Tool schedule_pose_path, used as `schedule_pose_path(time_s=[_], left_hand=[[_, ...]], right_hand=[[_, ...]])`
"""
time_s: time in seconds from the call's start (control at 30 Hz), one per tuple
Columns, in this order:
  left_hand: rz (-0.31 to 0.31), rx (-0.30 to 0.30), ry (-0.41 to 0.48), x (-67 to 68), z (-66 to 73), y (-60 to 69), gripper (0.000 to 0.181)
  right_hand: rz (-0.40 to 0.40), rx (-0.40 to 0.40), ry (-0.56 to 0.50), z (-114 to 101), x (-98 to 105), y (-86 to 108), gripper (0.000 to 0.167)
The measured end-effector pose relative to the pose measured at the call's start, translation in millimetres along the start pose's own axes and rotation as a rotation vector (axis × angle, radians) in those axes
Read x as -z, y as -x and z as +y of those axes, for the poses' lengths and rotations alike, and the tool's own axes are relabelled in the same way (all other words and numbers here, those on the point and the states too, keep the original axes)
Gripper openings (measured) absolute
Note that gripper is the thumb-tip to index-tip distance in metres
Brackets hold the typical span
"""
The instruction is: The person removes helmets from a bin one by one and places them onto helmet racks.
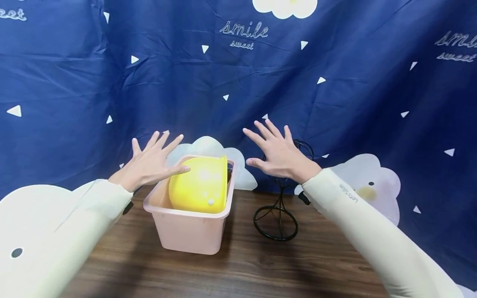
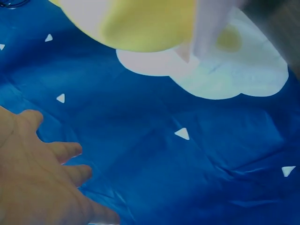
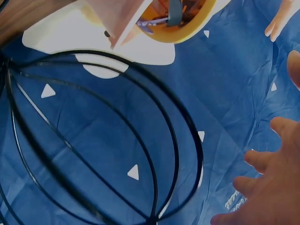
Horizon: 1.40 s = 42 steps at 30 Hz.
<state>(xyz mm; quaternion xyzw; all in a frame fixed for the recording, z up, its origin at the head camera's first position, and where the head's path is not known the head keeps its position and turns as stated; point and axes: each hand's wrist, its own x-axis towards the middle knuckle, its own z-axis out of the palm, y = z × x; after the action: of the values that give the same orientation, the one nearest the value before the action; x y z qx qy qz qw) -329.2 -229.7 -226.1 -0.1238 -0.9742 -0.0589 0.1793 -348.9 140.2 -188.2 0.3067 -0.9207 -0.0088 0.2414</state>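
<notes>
Left hand (image 1: 147,165) and right hand (image 1: 279,155) are raised, each palm-down with fingers and thumb spread well apart, and a person's cream sleeves (image 1: 357,215) reach in from the lower corners, the right one bearing small printed lettering. From the head, the left thumb overlaps a rounded yellow tub (image 1: 197,186), but the left wrist view shows blue cloth between that hand and the tub, so the two stand apart. Below spreads a brown wood-grain counter (image 1: 253,277). On it, left of centre, sits a pale pink bin (image 1: 190,236), upright, with the yellow tub tipped on its side inside and rising above the rim, its mouth facing right. Through that mouth the right wrist view shows a grey strip (image 3: 175,13) and a purple piece (image 3: 152,22) among smaller, unclear items. To the bin's right, a black wire stand (image 1: 281,190) rests upright on a round base ring, its looped top partly hidden behind the right hand. Farthest back hangs a dark blue curtain (image 1: 167,82) with white triangles, clouds and the words "smile sweet".
</notes>
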Motion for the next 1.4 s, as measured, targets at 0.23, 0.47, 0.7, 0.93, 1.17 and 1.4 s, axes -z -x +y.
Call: schedule_pose_path(time_s=[0.23, 0.47, 0.7, 0.93, 1.17, 1.4], left_hand=[[-0.019, 0.012, 0.017, -13.2, -13.6, 19.3, 0.098], [-0.025, -0.003, 0.032, -27.0, -12.0, 37.4, 0.101], [-0.019, -0.013, 0.016, -33.9, -12.1, 50.5, 0.098], [0.011, -0.033, 0.034, -50.6, -14.9, 65.0, 0.093], [0.029, -0.019, 0.132, -62.2, -20.3, 80.0, 0.092], [0.046, -0.025, 0.167, -69.6, -26.2, 88.7, 0.091]], right_hand=[[-0.031, 0.028, -0.031, -14.4, -18.4, -6.7, 0.081], [-0.043, 0.055, -0.066, -27.5, -35.7, -12.1, 0.079], [-0.060, 0.071, -0.158, -37.5, -49.6, -13.0, 0.079], [-0.067, 0.069, -0.247, -42.9, -72.4, -10.0, 0.075], [-0.101, 0.032, -0.343, -49.6, -87.9, -7.8, 0.075], [-0.147, -0.010, -0.482, -56.4, -94.9, -9.9, 0.079]])
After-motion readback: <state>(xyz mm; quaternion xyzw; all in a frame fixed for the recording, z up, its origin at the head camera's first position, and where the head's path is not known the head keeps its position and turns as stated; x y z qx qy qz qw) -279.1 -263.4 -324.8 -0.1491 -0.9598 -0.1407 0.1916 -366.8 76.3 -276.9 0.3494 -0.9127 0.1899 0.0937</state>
